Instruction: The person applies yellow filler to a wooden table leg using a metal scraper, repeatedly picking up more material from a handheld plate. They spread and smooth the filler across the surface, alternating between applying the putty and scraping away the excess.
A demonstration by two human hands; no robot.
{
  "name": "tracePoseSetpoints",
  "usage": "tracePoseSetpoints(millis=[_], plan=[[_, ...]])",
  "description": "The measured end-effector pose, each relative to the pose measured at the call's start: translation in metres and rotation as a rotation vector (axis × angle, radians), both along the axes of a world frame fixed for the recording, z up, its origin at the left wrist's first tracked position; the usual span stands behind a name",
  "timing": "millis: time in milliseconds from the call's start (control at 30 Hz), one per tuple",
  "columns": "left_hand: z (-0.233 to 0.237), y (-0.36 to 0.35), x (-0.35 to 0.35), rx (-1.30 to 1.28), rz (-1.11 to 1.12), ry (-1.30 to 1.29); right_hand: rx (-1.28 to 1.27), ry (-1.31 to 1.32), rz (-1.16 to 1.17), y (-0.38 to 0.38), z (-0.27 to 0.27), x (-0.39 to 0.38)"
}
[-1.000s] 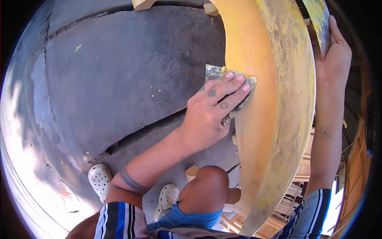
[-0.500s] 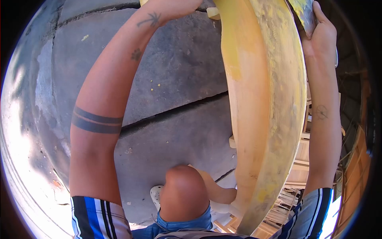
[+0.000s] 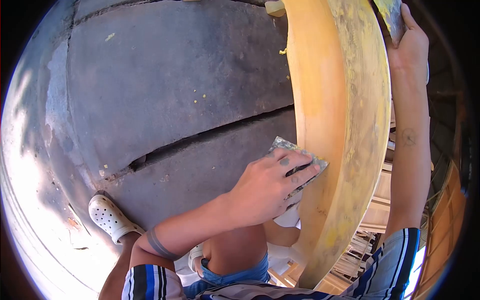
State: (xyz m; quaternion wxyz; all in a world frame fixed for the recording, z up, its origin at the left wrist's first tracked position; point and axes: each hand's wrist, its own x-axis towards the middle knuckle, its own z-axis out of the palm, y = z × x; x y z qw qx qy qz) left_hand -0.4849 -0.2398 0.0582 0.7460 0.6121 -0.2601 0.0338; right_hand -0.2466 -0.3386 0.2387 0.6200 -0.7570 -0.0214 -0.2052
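Observation:
A long curved wooden piece [image 3: 320, 90] with yellow filler patches runs from the top edge down to the lower middle. My left hand [image 3: 272, 182] grips a stained flat scraper [image 3: 298, 151], whose right corner meets the inner face of the wood. At the upper right, my right hand [image 3: 410, 47] holds a flat plate [image 3: 391, 20] smeared with yellow paste, beside the outer edge of the wood.
Grey concrete slabs [image 3: 175, 75] with a dark crack and yellow crumbs lie at the left. A wooden block [image 3: 274, 8] touches the piece near the top. Wooden parts [image 3: 356, 255] are stacked below right. My white clog [image 3: 111, 216] stands at lower left.
My left hand has come down from the top edge to the middle of the wood, and the scraper now shows in it. My left foot has come into view. My right hand has barely shifted.

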Motion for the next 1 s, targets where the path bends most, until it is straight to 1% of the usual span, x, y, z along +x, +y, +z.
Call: tracePoseSetpoints(millis=[67,100,133,167,200,233,300,333,400,433,500,600,700,767,800,867,1000], plan=[[-0.015,0.022,0.013,-0.099,-0.089,0.05,-0.092,0.014,-0.047,-0.028,0.007,0.015],[-0.022,0.033,0.029,-0.152,-0.132,0.065,-0.079,-0.005,-0.05,-0.032,0.008,0.02],[-0.019,0.048,0.052,-0.168,-0.011,0.108,-0.069,-0.004,-0.04,-0.03,0.011,0.02],[-0.021,0.057,0.082,-0.136,0.149,0.038,-0.061,0.012,-0.034,-0.027,0.01,0.017],[-0.024,0.062,0.116,-0.112,0.241,-0.01,-0.046,0.026,-0.023,-0.024,0.008,0.015],[-0.03,0.063,0.149,-0.066,0.329,-0.047,0.027,0.014,-0.102,0.014,-0.003,-0.009],[-0.028,0.075,0.191,0.057,0.234,0.153,-0.025,0.007,-0.109,0.017,-0.006,-0.013],[-0.025,0.077,0.204,-0.285,0.043,0.245,-0.049,0.005,-0.114,0.015,-0.006,-0.015],[-0.067,0.065,0.215,-0.365,0.039,0.499,-0.042,0.021,-0.035,-0.01,0.0,0.0],[-0.07,0.059,0.21,-0.451,0.023,0.51,-0.036,0.019,0.014,-0.013,0.002,0.006],[-0.069,0.046,0.195,-0.625,-0.024,0.527,-0.044,-0.004,0.001,-0.018,0.002,0.008],[-0.022,0.051,0.172,-0.207,0.193,0.364,-0.068,-0.003,-0.007,-0.018,0.003,0.008],[-0.009,0.027,0.16,-0.031,0.524,-0.136,-0.073,0.004,0.037,-0.019,0.003,0.011],[0.005,0.005,0.145,-0.044,0.537,-0.109,-0.076,-0.009,0.05,-0.018,0.007,0.009],[0.013,-0.001,0.136,-0.055,0.554,-0.102,-0.098,-0.014,0.021,-0.015,0.008,0.007],[0.027,-0.012,0.107,0.016,0.59,-0.068,-0.149,-0.007,-0.041,-0.008,0.009,0.003],[0.038,-0.034,0.053,0.054,0.599,-0.041,-0.162,0.005,-0.024,-0.016,0.014,0.005]])
